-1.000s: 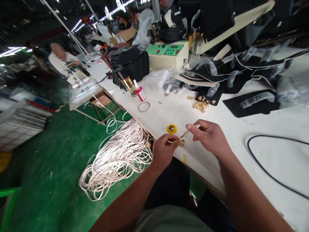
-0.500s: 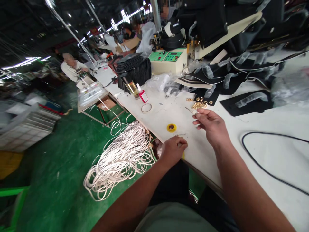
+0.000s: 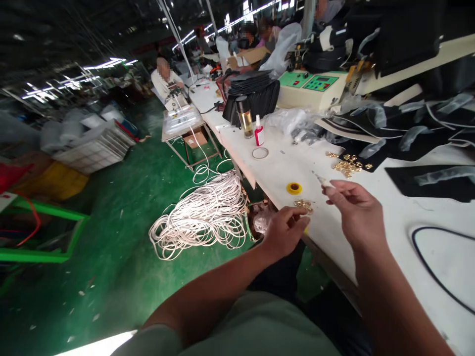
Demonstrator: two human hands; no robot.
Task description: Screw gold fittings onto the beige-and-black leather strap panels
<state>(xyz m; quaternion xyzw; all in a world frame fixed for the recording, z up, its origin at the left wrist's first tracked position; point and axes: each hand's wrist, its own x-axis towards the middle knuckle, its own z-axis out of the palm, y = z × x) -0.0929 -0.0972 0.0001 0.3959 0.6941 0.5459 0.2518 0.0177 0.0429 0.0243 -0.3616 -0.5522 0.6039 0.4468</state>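
Apparently for control, the right hand (image 3: 359, 210) pinches a pointed tool (image 3: 322, 180); whether the left hand (image 3: 285, 230) pinches anything is unclear.

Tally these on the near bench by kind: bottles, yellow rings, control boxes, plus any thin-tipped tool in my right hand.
Bottles: 2, red bottle and black-capped bottle
Yellow ring: 1
Control box: 1
Thin-tipped tool in right hand: 1
Total: 5

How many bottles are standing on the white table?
2: a red bottle and, just left of it, a taller dark-topped bottle. More may be hidden from view.
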